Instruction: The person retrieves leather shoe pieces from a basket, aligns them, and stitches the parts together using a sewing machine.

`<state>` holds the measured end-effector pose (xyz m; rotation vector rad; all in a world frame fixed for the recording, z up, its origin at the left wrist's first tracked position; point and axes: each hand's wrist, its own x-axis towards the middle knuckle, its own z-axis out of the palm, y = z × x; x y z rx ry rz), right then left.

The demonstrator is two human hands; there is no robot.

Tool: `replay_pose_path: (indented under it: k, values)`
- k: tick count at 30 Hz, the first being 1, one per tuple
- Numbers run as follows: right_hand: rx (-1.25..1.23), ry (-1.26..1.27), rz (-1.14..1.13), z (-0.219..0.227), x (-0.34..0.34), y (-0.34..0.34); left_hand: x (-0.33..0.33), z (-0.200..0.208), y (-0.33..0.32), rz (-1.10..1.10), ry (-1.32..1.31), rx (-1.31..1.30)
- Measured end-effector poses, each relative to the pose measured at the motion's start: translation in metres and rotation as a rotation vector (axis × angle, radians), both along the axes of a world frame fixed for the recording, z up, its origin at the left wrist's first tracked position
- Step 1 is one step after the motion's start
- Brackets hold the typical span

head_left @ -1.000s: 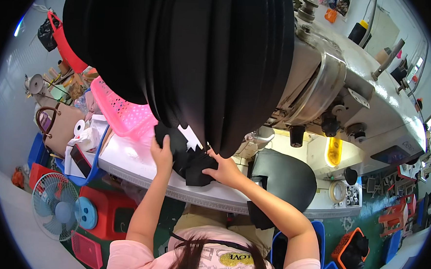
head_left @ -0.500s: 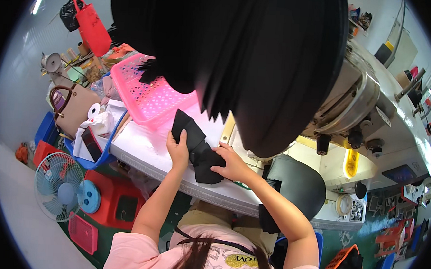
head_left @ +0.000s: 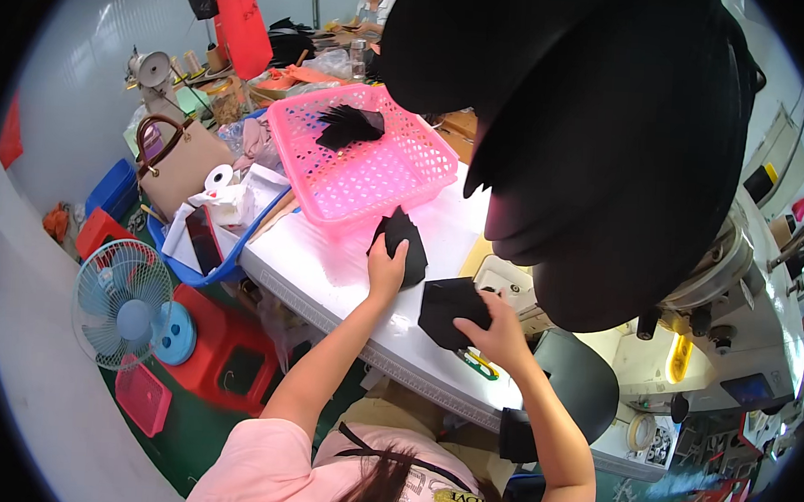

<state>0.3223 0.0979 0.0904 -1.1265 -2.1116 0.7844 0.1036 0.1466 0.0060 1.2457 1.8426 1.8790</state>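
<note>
My left hand [head_left: 386, 268] is closed around a small stack of black cut pieces [head_left: 409, 250], held above the white table just in front of the pink basket [head_left: 338, 219]. To its right, my right hand [head_left: 504, 332] grips another black cut piece [head_left: 449, 310] between thumb and fingers. A gap separates the two black bundles. Whether they are fabric or leather I cannot tell. Inside the basket lies a fanned bunch of black pieces [head_left: 349, 126]. Below my right hand, a green-and-white tool [head_left: 480, 364] rests near the table edge.
Large black sheets [head_left: 598, 161] hang close in the upper right and hide part of the sewing machine [head_left: 702, 344]. A blue tub [head_left: 189, 274] with a phone [head_left: 204, 239] stands left, near a fan [head_left: 133, 314]. Another person [head_left: 375, 2] sits at the back.
My hands have moved apart, dividing the black pieces between them. The view has shifted, so more of the basket shows, along with the black bunch inside it.
</note>
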Motion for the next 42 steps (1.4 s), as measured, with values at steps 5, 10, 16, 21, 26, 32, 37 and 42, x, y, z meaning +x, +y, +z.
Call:
replay_pose_path:
  k: [5,10,16,21,26,32,37,42]
  values:
    - [-0.247,0.456,-0.078,0.015,0.020,-0.023,0.026,0.040,-0.051,0.005,0.292,0.287]
    - [-0.442,0.641,-0.117,0.018,0.014,-0.036,0.067,0.035,-0.115,-0.759,-0.196,0.029]
    - [-0.516,0.837,-0.304,0.001,-0.011,-0.053,0.119,0.051,-0.131,-0.569,-0.605,-0.009]
    - [-0.427,0.744,-0.310,0.005,-0.007,-0.064,0.120,0.057,-0.123,-0.488,-0.775,0.004]
    - [-0.219,0.624,-0.327,-0.014,-0.019,-0.074,0.124,0.054,-0.121,-0.474,-0.894,-0.030]
    - [-0.310,0.783,-0.345,-0.017,0.007,-0.056,0.105,0.057,-0.136,-0.838,-0.886,-0.204]
    - [-0.553,0.725,-0.104,-0.005,0.017,-0.059,0.091,0.047,-0.139,-0.968,-0.847,-0.345]
    - [-0.774,0.457,0.122,-0.002,0.037,-0.059,0.080,0.053,-0.136,-1.029,-1.007,-0.297]
